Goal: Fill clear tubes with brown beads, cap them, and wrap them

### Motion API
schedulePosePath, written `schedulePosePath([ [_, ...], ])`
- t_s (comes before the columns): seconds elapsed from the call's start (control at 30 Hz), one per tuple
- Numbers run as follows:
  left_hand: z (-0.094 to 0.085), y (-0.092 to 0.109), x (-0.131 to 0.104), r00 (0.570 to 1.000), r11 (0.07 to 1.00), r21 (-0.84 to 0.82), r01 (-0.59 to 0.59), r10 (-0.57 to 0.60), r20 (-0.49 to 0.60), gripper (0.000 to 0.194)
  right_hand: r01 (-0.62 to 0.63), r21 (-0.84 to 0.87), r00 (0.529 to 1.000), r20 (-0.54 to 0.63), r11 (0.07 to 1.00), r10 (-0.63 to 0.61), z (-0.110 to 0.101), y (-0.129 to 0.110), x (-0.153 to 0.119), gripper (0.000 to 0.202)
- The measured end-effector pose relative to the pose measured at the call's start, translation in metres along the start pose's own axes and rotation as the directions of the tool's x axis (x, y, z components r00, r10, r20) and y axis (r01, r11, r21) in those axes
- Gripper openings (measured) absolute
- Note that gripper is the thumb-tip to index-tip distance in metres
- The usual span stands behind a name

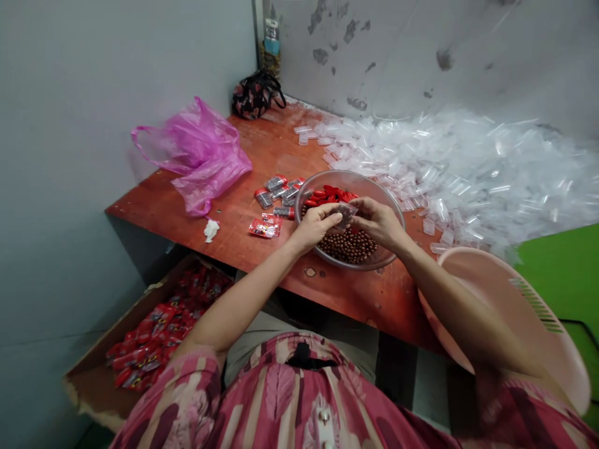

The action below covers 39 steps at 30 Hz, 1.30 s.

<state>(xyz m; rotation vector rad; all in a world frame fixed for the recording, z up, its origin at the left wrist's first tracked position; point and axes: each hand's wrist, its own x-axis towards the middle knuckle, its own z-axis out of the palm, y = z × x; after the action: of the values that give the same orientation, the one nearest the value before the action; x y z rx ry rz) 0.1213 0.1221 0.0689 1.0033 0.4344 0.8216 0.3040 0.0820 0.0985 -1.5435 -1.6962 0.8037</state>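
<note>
Both hands meet above a round bowl (334, 259). My left hand (314, 227) pinches a small clear plastic case (345, 215) with dark contents between thumb and fingers. On the case's other side, the fingertips of my right hand (378, 223) close on its edge. Brown round balls (349, 248) fill the near part of the bowl, and red plastic pieces (330, 194) lie at its far side. Left of the bowl sit several filled cases with red tops (276, 183), alongside red printed packets (265, 226).
A wide heap of clear empty cases (444, 162) covers the table's right side. A pink plastic bag (201, 149), crumpled tissue (211, 231) and dark pouch (255, 93) lie leftward. An open carton (84, 380) of red packed cases stands lower left; a pink basin (496, 280) is at right.
</note>
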Motion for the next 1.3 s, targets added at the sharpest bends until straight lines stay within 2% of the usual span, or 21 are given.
schedulePosePath([
  [0.1, 0.0, 0.001, 0.0, 1.0, 0.999, -0.044, 0.01, -0.01, -0.005, 0.048, -0.044, 0.215, 0.999, 0.028, 0.976, 0.039, 0.002, -0.014, -0.011, 0.046],
  [0.2, 0.0, 0.0, 0.001, 1.0, 0.998, -0.068, -0.006, 0.006, -0.007, 0.047, -0.109, 0.335, 0.993, -0.011, 0.936, 0.12, -0.002, -0.018, -0.018, 0.048],
  [0.33, 0.0, -0.003, 0.002, 0.999, 0.998, -0.041, -0.046, 0.046, 0.001, 0.043, -0.136, 0.381, 0.986, -0.041, 0.915, 0.163, -0.003, -0.014, -0.018, 0.045],
  [0.43, -0.001, -0.004, 0.001, 0.996, 0.996, 0.025, -0.084, 0.084, 0.007, 0.04, -0.115, 0.371, 0.99, -0.032, 0.921, 0.137, -0.001, -0.01, -0.015, 0.039],
  [0.5, -0.002, -0.005, 0.001, 0.99, 0.984, 0.11, -0.138, 0.139, 0.006, 0.038, -0.08, 0.354, 0.992, -0.066, 0.932, 0.11, -0.002, -0.01, -0.012, 0.038],
  [0.6, -0.001, -0.004, -0.001, 0.975, 0.931, 0.293, -0.218, 0.224, 0.014, 0.034, 0.01, 0.224, 0.987, -0.161, 0.975, 0.027, -0.012, -0.017, -0.011, 0.038],
  [0.7, 0.002, -0.003, -0.004, 0.964, 0.846, 0.474, -0.246, 0.265, 0.027, 0.031, 0.111, -0.075, 0.98, -0.157, 0.991, -0.121, -0.023, -0.029, -0.012, 0.035],
  [0.8, 0.005, -0.002, -0.007, 0.956, 0.774, 0.581, -0.251, 0.292, 0.024, 0.028, 0.214, -0.35, 0.972, -0.014, 0.912, -0.234, -0.028, -0.038, -0.012, 0.03],
  [0.87, 0.006, -0.003, -0.008, 0.949, 0.738, 0.625, -0.255, 0.315, 0.016, 0.028, 0.268, -0.446, 0.962, 0.076, 0.854, -0.262, -0.027, -0.042, -0.012, 0.028],
  [1.03, 0.008, -0.005, -0.012, 0.928, 0.673, 0.69, -0.267, 0.372, -0.003, 0.027, 0.327, -0.601, 0.944, 0.166, 0.729, -0.286, -0.023, -0.046, -0.016, 0.029],
  [1.2, 0.01, -0.009, -0.016, 0.914, 0.625, 0.723, -0.295, 0.404, 0.024, 0.026, 0.378, -0.745, 0.92, 0.236, 0.55, -0.314, -0.016, -0.042, -0.025, 0.03],
  [1.3, 0.01, -0.01, -0.016, 0.903, 0.615, 0.72, -0.322, 0.428, 0.039, 0.026, 0.403, -0.758, 0.907, 0.259, 0.513, -0.331, -0.013, -0.037, -0.023, 0.031],
])
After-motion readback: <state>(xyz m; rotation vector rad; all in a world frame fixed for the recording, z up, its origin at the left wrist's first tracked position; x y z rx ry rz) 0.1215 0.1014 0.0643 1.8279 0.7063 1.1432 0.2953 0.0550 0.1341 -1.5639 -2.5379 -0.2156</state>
